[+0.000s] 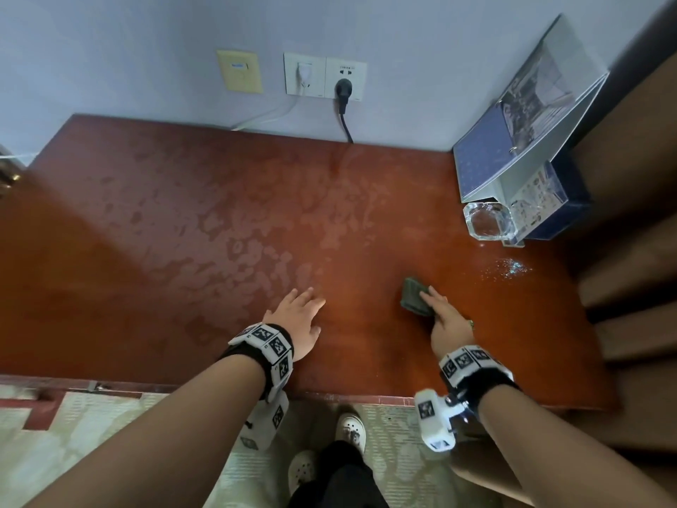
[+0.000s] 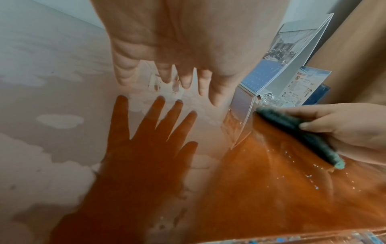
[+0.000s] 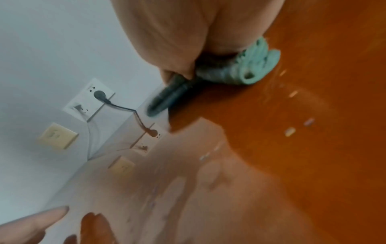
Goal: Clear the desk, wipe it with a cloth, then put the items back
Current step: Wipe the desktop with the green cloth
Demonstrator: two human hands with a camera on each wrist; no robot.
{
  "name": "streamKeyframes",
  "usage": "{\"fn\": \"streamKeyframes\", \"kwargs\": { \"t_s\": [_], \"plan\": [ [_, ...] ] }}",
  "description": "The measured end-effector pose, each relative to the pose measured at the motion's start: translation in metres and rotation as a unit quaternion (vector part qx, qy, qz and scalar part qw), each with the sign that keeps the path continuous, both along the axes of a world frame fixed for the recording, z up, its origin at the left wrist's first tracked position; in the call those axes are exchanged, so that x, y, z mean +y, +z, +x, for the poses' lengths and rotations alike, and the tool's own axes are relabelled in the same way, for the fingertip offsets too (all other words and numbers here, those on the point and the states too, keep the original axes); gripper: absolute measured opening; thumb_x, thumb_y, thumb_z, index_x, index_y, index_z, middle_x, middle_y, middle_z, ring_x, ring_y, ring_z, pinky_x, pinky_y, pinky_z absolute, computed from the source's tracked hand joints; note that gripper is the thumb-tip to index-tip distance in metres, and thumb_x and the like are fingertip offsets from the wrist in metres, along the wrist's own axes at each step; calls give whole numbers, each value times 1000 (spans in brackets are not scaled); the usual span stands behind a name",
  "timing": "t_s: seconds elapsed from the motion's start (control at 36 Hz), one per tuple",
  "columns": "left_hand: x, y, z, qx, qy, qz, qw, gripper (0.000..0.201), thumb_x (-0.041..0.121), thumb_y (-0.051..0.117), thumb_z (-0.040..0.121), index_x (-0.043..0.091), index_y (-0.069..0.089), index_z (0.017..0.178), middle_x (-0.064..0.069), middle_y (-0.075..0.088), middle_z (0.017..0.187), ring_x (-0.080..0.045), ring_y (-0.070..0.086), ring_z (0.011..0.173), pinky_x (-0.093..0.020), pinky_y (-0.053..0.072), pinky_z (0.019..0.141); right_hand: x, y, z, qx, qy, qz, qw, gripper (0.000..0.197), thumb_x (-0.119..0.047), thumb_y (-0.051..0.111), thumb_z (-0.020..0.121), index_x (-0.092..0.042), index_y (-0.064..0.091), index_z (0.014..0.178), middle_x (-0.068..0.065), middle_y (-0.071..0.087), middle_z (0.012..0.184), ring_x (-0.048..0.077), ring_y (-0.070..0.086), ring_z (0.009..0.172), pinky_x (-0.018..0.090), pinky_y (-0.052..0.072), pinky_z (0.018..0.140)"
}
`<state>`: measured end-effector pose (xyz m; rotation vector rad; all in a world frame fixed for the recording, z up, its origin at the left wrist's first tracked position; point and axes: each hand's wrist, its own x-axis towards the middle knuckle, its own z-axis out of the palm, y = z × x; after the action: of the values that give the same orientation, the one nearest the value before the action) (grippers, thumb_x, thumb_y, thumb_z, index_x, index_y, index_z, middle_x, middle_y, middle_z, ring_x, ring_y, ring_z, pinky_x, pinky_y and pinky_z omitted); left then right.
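My right hand grips a folded dark grey-green cloth and holds it down on the right part of the red-brown desk. In the left wrist view the cloth sits between its thumb and fingers. Under the palm in the right wrist view, the cloth shows a paler teal fold. My left hand lies flat on the desk with its fingers spread, holding nothing. Damp smears cover the middle and left of the desk.
At the back right corner stand a blue desk calendar, a glass ashtray and a clear sign holder. Small glinting droplets lie just in front of them. A black plug and cable hang on the wall.
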<state>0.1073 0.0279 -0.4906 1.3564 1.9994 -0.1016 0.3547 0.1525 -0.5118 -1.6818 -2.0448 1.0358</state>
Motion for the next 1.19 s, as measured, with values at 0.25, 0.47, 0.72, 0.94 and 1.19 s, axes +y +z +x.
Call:
{"fn": "streamKeyframes", "kwargs": {
  "t_s": [0.25,0.47,0.72,0.94,1.19],
  "plan": [
    [0,-1,3,-7,8,29,1000,58,29,42,104,33,15,156,11,-3,165,-15,-6,152,-58,16,118,-23,-10,-64,-150,298,27,942,81,14,33,81,-38,33,144,-21,8,154,16,0,147,36,-8,114],
    [6,-3,17,-10,-3,44,999,57,31,41,104,33,17,156,11,-1,165,-14,-4,152,-58,19,118,-49,-16,-1,-60,458,13,887,72,18,50,77,-35,59,125,-30,31,140,-1,7,141,30,-4,116],
    [25,-4,45,-11,-29,26,999,58,32,42,104,33,16,156,12,0,165,-15,-5,152,-58,18,118,-27,-16,89,-11,334,17,942,73,23,51,74,-43,65,103,-41,43,127,-17,15,135,14,-2,115],
    [54,-3,79,-12,-59,8,998,58,32,41,105,34,14,156,13,-2,165,-14,-6,152,-57,16,119,-8,-13,90,172,114,-144,968,75,30,35,75,-30,74,97,-16,61,125,0,45,128,21,29,112],
    [98,7,116,-1,-70,16,997,59,32,42,105,35,13,156,13,-5,165,-14,-7,152,-56,14,120,31,-6,77,-69,-7,2,998,60,12,36,91,-25,50,136,-13,32,150,17,17,145,29,8,117]
  ]
}}
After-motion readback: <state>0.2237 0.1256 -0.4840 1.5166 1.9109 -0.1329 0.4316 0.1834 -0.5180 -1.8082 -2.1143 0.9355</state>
